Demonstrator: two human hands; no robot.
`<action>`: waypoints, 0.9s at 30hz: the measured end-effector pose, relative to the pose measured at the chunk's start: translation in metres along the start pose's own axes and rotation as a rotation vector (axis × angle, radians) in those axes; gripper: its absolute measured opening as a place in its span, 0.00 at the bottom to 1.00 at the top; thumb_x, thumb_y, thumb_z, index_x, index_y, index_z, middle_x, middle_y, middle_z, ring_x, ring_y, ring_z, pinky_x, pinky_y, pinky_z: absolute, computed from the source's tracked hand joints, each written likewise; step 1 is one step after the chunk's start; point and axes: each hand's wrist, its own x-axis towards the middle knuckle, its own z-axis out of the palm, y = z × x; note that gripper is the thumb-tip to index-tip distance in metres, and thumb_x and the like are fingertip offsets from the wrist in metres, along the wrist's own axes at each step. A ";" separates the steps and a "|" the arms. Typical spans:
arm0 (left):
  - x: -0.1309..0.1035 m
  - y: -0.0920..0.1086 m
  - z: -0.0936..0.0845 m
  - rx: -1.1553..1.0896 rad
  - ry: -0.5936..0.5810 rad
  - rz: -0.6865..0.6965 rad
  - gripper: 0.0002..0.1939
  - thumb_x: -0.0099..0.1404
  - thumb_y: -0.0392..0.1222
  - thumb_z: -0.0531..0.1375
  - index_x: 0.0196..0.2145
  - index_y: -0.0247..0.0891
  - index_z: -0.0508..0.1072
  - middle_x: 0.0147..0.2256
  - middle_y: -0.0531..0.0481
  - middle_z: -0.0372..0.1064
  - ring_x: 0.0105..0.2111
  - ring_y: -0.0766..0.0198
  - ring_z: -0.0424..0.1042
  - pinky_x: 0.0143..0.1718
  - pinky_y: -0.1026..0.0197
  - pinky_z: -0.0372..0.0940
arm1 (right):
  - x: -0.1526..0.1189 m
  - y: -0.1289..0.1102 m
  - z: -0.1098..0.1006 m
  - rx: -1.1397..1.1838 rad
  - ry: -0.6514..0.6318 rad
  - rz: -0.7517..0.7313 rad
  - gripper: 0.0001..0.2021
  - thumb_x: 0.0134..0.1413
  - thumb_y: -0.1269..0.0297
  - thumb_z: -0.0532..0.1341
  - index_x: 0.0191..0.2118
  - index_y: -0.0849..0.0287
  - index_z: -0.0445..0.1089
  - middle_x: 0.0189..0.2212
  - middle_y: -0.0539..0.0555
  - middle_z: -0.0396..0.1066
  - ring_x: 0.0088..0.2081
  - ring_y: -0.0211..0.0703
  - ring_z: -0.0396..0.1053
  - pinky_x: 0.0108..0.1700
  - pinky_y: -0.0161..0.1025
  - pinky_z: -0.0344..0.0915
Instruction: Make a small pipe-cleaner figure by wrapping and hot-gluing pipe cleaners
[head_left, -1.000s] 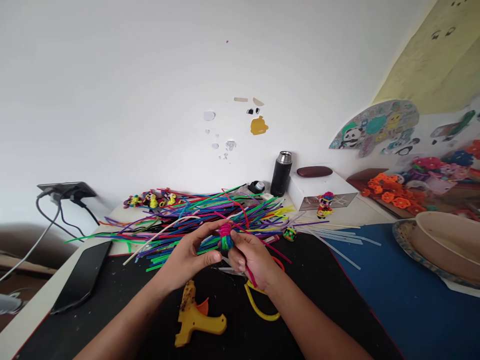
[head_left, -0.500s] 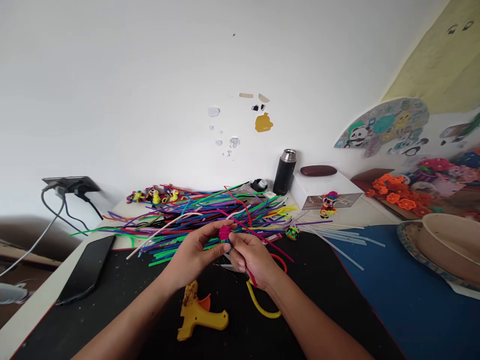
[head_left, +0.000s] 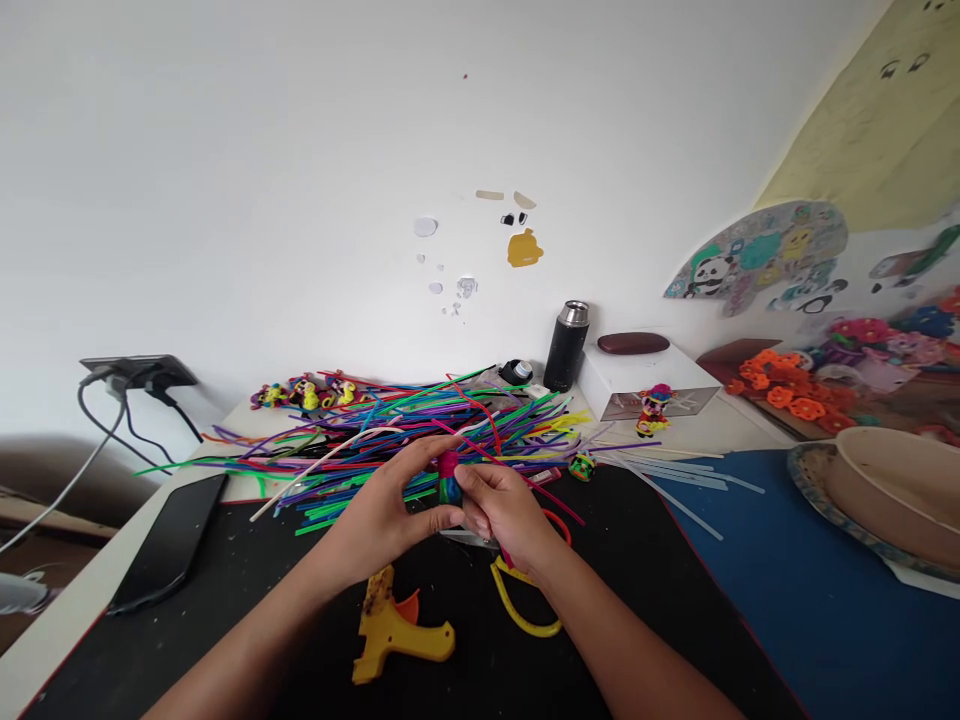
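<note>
Between my two hands is a small wound piece [head_left: 448, 477], magenta on top with blue and green below. My left hand [head_left: 382, 515] curves around its left side, fingertips at its top and thumb near its base. Pinched on its right side is my right hand [head_left: 506, 515], with a magenta stem partly showing under the palm. Behind them lies a wide pile of coloured pipe cleaners [head_left: 420, 425]. A yellow glue gun [head_left: 405, 640] rests on the black mat below my left hand, and a yellow curved strip [head_left: 517, 610] lies below my right.
A black phone [head_left: 169, 540] lies at the left. At the back stand a black flask [head_left: 567, 350] and a white box [head_left: 645, 370], with a small figure [head_left: 652, 412] before it. A round basin [head_left: 900, 490] is at the right.
My left thumb and fingers have spread a little further apart, and more of the piece's blue and green lower part shows. The view has shifted slightly.
</note>
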 end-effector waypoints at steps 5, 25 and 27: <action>-0.002 -0.005 0.002 0.189 0.019 0.090 0.31 0.66 0.47 0.72 0.65 0.49 0.75 0.61 0.41 0.77 0.62 0.44 0.74 0.66 0.42 0.68 | 0.000 0.004 0.000 -0.083 0.041 -0.005 0.31 0.54 0.30 0.68 0.24 0.55 0.63 0.12 0.41 0.55 0.15 0.32 0.49 0.20 0.36 0.45; 0.000 -0.012 -0.002 0.238 0.126 0.097 0.23 0.67 0.50 0.70 0.59 0.46 0.80 0.54 0.43 0.82 0.55 0.47 0.79 0.60 0.48 0.72 | 0.001 -0.001 -0.002 -0.112 0.068 -0.017 0.26 0.55 0.36 0.69 0.29 0.56 0.69 0.13 0.40 0.58 0.16 0.33 0.50 0.21 0.35 0.46; 0.001 -0.013 -0.003 0.244 0.133 0.088 0.24 0.67 0.51 0.71 0.58 0.45 0.80 0.54 0.42 0.82 0.54 0.47 0.79 0.59 0.47 0.72 | 0.001 -0.001 -0.003 -0.119 0.080 -0.029 0.25 0.55 0.37 0.70 0.28 0.56 0.69 0.13 0.40 0.58 0.16 0.33 0.51 0.21 0.35 0.46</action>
